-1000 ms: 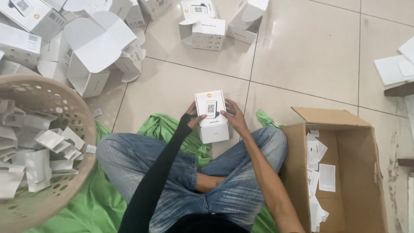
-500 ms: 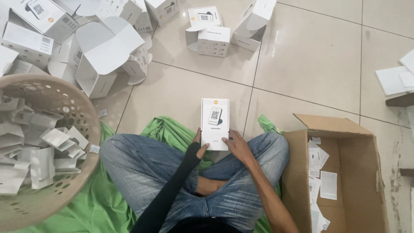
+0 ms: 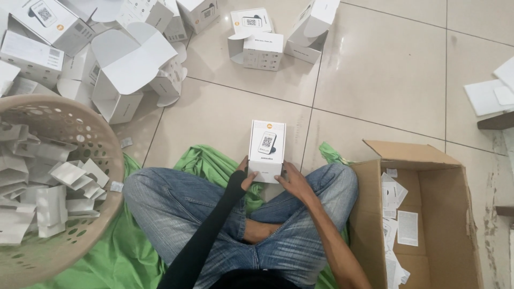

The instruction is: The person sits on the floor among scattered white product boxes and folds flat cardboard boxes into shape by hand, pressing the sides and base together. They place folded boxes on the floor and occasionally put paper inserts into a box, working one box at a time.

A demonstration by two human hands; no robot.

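Note:
I sit cross-legged in blue jeans on a green cloth (image 3: pixel 123 257). Both hands hold a small white box (image 3: pixel 266 150) with a printed device picture on its top face, just in front of my knees. My left hand (image 3: pixel 245 176), in a black sleeve, grips its lower left corner. My right hand (image 3: pixel 293 182) grips its lower right side. The box looks closed.
A beige perforated basket (image 3: pixel 99 144) with several white cardboard inserts stands at my left. An open brown carton (image 3: pixel 428 214) with paper leaflets is at my right. Several white boxes, some open (image 3: pixel 126 69), lie on the tiled floor ahead. Flat white pieces (image 3: pixel 490 93) lie far right.
The box has turned in my hands: first held with its side toward me, then its flat printed face turned up, and now it is a little lower, nearer my knees.

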